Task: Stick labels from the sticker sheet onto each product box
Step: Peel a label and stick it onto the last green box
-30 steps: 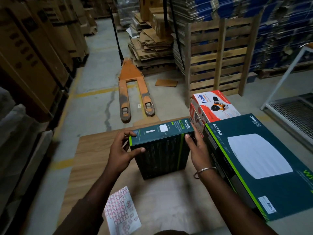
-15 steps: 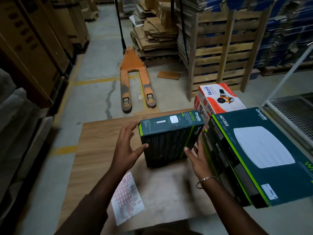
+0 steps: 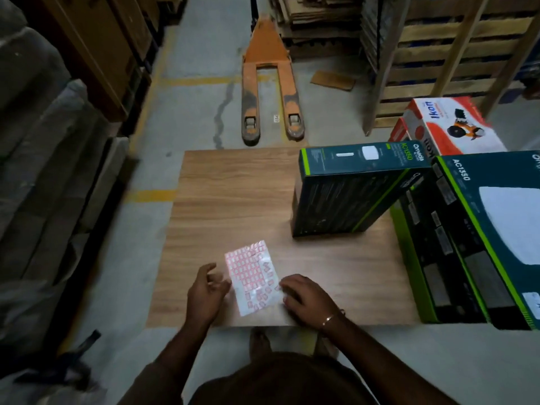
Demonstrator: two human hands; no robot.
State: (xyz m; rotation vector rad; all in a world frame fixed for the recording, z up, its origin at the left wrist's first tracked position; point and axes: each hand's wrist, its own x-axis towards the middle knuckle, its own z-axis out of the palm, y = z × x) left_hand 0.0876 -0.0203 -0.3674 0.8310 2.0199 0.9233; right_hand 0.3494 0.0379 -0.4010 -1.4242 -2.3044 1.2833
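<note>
1. Sticker sheet (image 3: 253, 276) lies flat at the near edge of the wooden table (image 3: 233, 194), long axis running near to far. Red-bordered labels fill the far half; the near half is patchy, with some labels missing or loose-looking.
2. Left hand (image 3: 206, 293) sits at the sheet's left edge, fingers loosely curled. Fingertips look to be touching or just beside the edge; motion blur prevents a firm call on contact. It holds nothing that can be seen.
3. Right hand (image 3: 304, 296) rests on the sheet's near right corner, fingers bent over the paper. Whether it is pinching a label or only pressing down cannot be told.
4. Upright green box (image 3: 350, 194) stands on edge at the far right of the table, well apart from the sheet, leaning against the large green box (image 3: 479, 244) to its right. A red and white box (image 3: 450, 127) sits beyond them.
5. Orange pallet jack (image 3: 267, 83) stands on the floor past the table.
6. Handling judgement: the sheet is thin, light and floppy, and likely to slide on the smooth wood. Pin it with one hand near a corner; lift a label at its corner with a fingernail. Labels are small and tacky, and may curl or fold onto themselves.
7. The boxes look stiff and light enough to steady one-handed by an edge.
</note>
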